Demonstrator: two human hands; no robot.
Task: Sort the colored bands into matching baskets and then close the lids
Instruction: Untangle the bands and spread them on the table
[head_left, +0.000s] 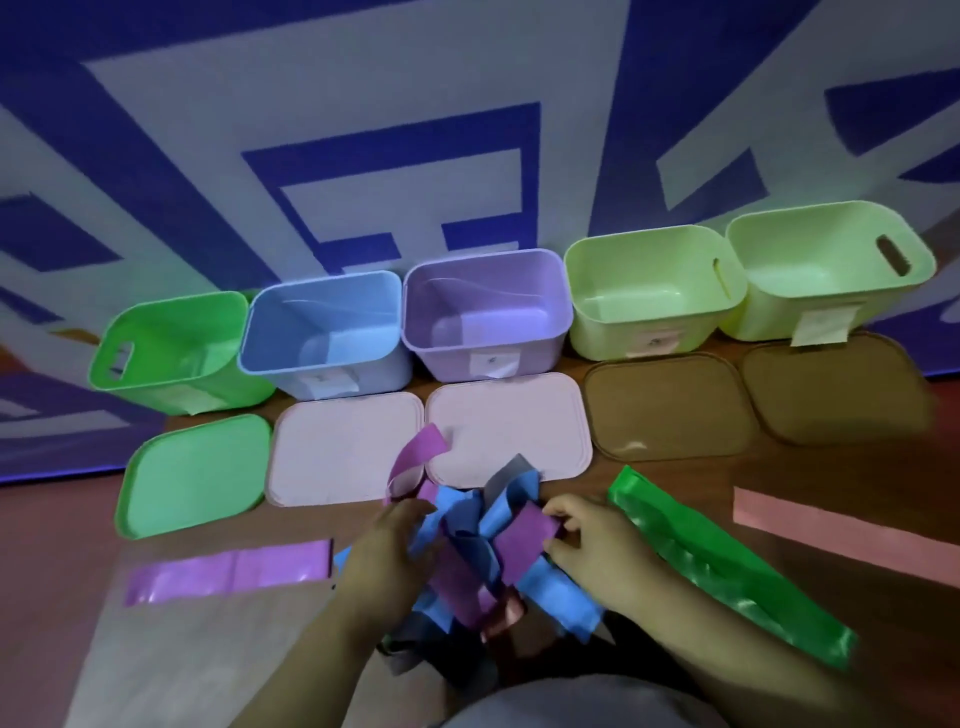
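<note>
A tangled pile of blue, purple and grey bands (483, 551) lies on the table in front of me. My left hand (395, 545) grips a purple band (415, 457) that curls up out of the pile. My right hand (587, 540) pinches the end of another purple band (524, 540). Several open baskets stand in a row behind: green (171, 348), blue (322, 332), purple (483, 306) and two pale green ones (649, 291) (826, 265). Their lids lie flat in front of them: green (192, 473), two pink (343, 447) (509, 426) and two brown (670, 410) (831, 384).
A flat purple band (228, 569) lies at the left, a long green band (727, 566) at the right, and a pink band (841, 525) further right. A blue and white patterned wall rises right behind the baskets.
</note>
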